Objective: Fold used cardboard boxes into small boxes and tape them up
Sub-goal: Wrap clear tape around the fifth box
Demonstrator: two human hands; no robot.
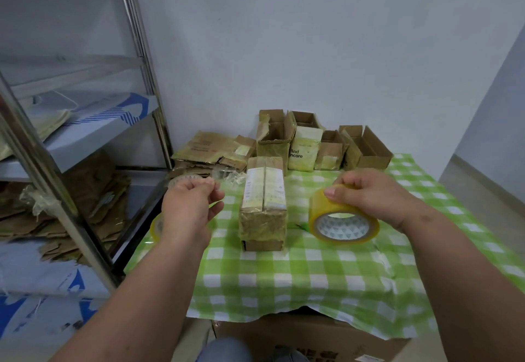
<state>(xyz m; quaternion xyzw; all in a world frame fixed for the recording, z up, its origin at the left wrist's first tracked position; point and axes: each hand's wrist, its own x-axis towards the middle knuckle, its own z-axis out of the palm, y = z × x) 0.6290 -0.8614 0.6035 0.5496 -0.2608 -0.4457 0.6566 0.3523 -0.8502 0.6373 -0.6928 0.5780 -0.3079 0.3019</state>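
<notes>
Head view: right hand grips a tape roll right of centre; left hand pinches a clear tape strip beside the taped box mid-frame.

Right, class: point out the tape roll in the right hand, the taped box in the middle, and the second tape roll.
tape roll (342, 219), head view, yellow outer band
taped box (262, 205), head view, top face
second tape roll (156, 228), head view, visible edge behind left wrist
</notes>
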